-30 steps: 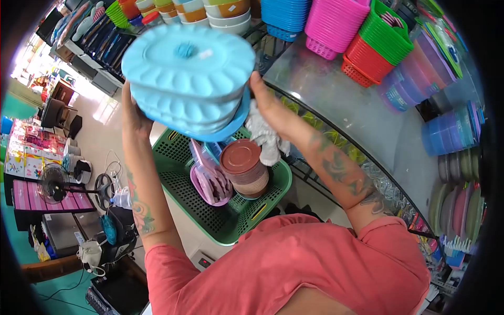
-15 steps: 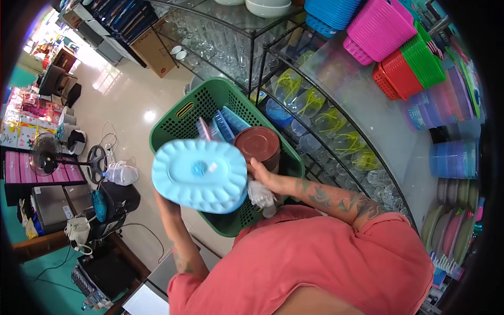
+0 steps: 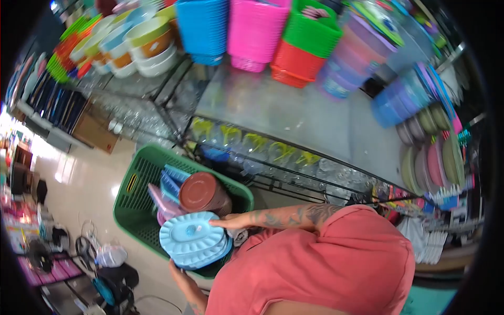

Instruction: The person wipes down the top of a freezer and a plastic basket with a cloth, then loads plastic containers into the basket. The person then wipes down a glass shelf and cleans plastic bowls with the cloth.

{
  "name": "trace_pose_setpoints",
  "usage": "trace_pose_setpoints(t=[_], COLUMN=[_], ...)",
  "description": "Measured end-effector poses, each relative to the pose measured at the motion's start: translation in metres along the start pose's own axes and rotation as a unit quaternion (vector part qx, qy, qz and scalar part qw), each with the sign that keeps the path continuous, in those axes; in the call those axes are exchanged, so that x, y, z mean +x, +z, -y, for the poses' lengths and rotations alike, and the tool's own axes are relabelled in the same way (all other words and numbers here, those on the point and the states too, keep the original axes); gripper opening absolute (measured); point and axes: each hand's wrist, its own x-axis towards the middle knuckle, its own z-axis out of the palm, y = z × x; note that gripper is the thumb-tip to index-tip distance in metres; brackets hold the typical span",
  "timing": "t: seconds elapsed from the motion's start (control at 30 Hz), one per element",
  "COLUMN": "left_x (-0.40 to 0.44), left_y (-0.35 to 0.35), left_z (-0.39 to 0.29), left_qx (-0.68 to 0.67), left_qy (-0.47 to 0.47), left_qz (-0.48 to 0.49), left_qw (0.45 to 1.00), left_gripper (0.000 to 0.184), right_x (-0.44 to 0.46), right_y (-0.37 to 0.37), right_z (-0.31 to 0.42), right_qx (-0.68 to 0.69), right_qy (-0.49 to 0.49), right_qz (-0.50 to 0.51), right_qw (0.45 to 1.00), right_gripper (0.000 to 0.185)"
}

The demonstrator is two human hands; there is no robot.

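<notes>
A stack of light blue oval scalloped dishes with a lid (image 3: pixel 193 233) is at the near side of the green perforated basket (image 3: pixel 137 157). My left hand (image 3: pixel 179 275) grips the stack from its lower left side. On its right side my right hand (image 3: pixel 232 221) holds the rim, with a grey-white cloth (image 3: pixel 239 236) beneath that hand. Inside the basket, behind the stack, stand a round brown stack (image 3: pixel 202 193), blue pieces (image 3: pixel 172 181) and pink-purple pieces (image 3: pixel 165 203).
A glass-topped shelf (image 3: pixel 294 115) curves across the back and right. On it are blue baskets (image 3: pixel 202 31), pink baskets (image 3: pixel 257 31), bowls (image 3: pixel 149 39) and plates (image 3: pixel 436 163). Glasses stand below. A fan (image 3: pixel 39 254) and a black bag (image 3: pixel 123 278) are at left.
The blue stack has come down from high in front of me to the basket's near side, both hands still on it. The view has turned, showing more of the shelf.
</notes>
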Motion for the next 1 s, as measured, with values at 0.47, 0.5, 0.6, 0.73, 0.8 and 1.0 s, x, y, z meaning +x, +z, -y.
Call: trace_pose_setpoints(t=[0.47, 0.5, 0.6, 0.73, 0.8, 1.0], left_x=[-0.114, -0.138, -0.204, -0.249, -0.28, -0.326], left_y=[0.307, 0.335, 0.4, 0.463, 0.493, 0.58], left_z=[-0.138, -0.129, -0.104, -0.096, -0.083, -0.044], left_qx=[0.124, 0.102, 0.054, 0.128, 0.139, 0.336], left_qy=[0.336, 0.284, 0.143, 0.127, 0.158, 0.566], left_qz=[0.346, 0.453, 0.608, 0.67, 0.69, 0.527], left_qw=[0.867, 0.839, 0.779, 0.72, 0.693, 0.538], left_gripper=[0.036, 0.034, 0.022, 0.011, 0.012, 0.044], right_x=[-0.256, -0.277, -0.34, -0.417, -0.459, -0.537], right_y=[-0.055, -0.058, -0.065, -0.072, -0.075, -0.105], right_z=[0.012, 0.01, -0.003, -0.057, -0.087, -0.182], right_qx=[0.181, 0.183, 0.095, -0.015, -0.054, -0.011], right_qy=[-0.326, -0.35, -0.408, -0.383, -0.361, -0.202], right_qz=[-0.252, -0.266, -0.382, -0.573, -0.627, -0.885], right_qw=[0.893, 0.879, 0.824, 0.725, 0.688, 0.419], right_gripper=[0.045, 0.041, 0.027, 0.024, 0.026, 0.046])
